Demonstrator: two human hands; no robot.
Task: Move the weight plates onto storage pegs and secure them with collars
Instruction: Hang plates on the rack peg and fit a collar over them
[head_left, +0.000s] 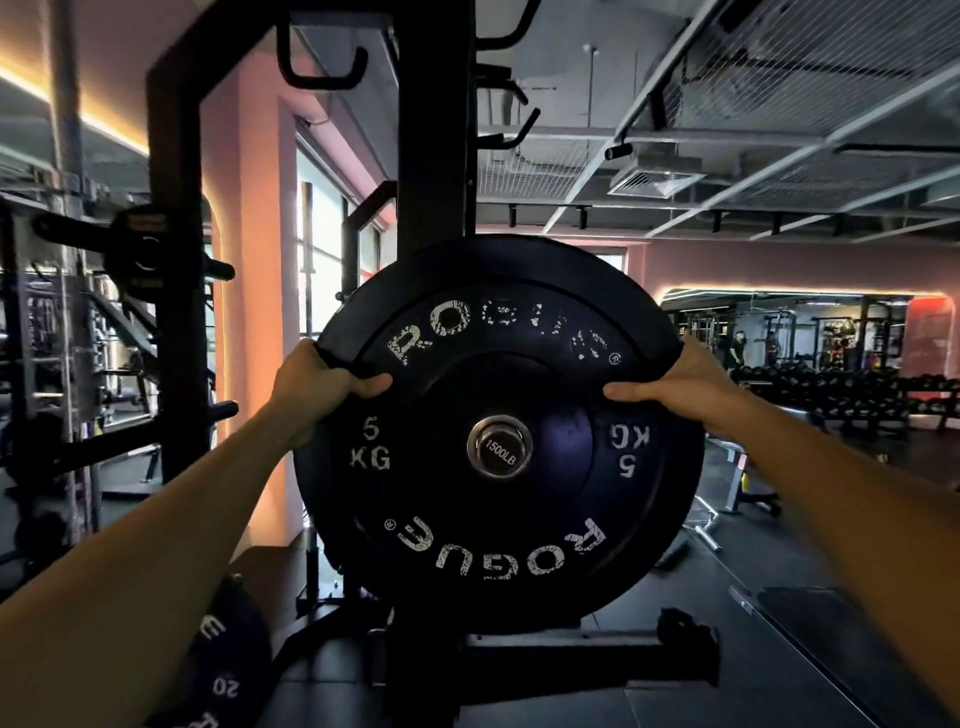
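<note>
A black 5 kg bumper plate (498, 519) with worn white lettering hangs upright, facing me, on a chrome peg end (500, 451) marked 1500LB that pokes through its centre hole. My left hand (317, 382) grips the plate's upper left rim, thumb on the face. My right hand (675, 384) grips the upper right rim the same way. The peg sits in front of a black rack upright (435, 156). No collar shows on the peg end.
Another dark plate marked 20 (228, 670) lies low at the left by my forearm. The rack's base (571, 660) spreads across the floor below. A loaded bar end (145, 249) juts out at the left. Dumbbell racks (831, 395) and a bench stand at the right.
</note>
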